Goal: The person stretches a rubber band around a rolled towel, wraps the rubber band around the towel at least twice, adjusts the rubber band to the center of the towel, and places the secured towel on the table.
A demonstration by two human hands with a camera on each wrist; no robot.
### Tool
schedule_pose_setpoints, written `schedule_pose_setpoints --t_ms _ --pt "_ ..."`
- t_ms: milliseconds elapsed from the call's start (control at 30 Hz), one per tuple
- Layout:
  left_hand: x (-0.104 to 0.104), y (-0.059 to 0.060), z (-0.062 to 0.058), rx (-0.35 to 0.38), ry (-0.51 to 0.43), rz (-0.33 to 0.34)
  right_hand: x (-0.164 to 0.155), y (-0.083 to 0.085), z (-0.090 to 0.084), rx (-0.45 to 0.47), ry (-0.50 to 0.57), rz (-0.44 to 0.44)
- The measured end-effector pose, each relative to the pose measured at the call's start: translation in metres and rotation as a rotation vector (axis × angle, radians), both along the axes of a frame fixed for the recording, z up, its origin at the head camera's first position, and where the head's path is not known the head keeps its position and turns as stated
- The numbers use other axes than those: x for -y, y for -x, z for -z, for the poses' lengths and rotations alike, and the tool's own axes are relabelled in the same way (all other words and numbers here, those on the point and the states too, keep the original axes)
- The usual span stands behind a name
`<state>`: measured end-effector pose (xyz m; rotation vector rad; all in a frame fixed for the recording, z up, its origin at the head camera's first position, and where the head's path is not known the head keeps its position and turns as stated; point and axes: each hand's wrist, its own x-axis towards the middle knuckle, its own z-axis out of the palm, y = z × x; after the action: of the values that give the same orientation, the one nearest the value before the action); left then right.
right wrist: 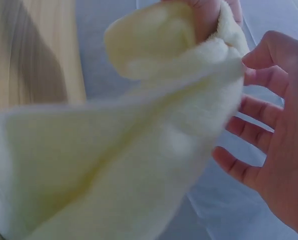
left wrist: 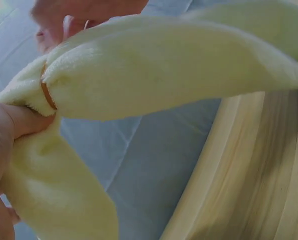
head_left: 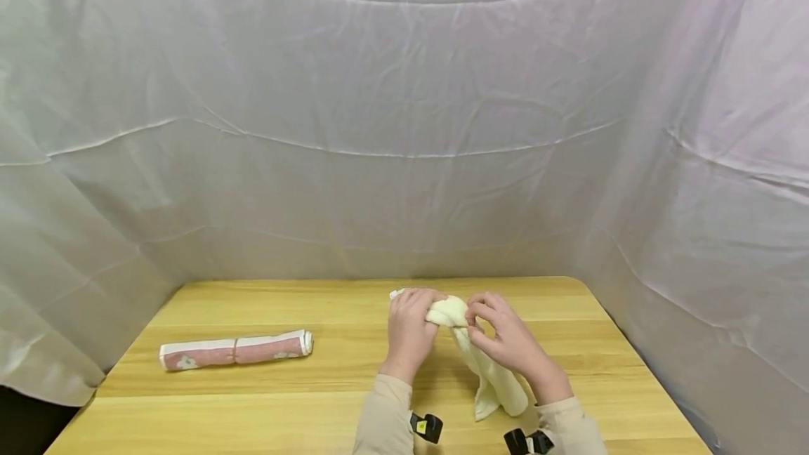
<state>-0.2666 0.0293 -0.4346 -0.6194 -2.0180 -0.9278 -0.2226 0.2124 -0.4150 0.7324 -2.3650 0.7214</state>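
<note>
A pale yellow plush towel point(head_left: 449, 311) hangs bent over above the table. A thin orange-brown rubber band point(left wrist: 48, 90) cinches it near the bend, and its loose ends droop to the right in the head view. My left hand point(head_left: 411, 328) grips the towel beside the band, thumb pressed into the folds. With thumb and index fingertips together, my right hand point(head_left: 505, 339) pinches at the band along the towel's edge; the other fingers are spread and bent. The exact contact at the right fingertips is partly hidden.
On the left of the wooden table point(head_left: 284, 416) lies a rolled pink and white towel point(head_left: 265, 347) with a band around its middle. Grey cloth curtains point(head_left: 404, 195) hang behind and along the sides. A small white item point(head_left: 396, 293) shows behind the left hand.
</note>
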Motion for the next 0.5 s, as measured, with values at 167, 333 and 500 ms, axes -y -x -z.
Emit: schedule_pose_setpoints --t_ms 167,333,500 --pt "0.0019 -0.0002 -0.0004 0.064 -0.006 -0.051 0.0012 0.0001 0.0002 0.137 0.113 0.049" --pt "0.0020 -0.0007 -0.0012 0.091 0.032 -0.063 0.0039 0.0031 0.0038 0.389 0.174 0.102" --pt "-0.0004 -0.0019 -0.0020 0.092 0.068 -0.031 0.0025 0.0056 0.0084 0.483 0.184 0.153"
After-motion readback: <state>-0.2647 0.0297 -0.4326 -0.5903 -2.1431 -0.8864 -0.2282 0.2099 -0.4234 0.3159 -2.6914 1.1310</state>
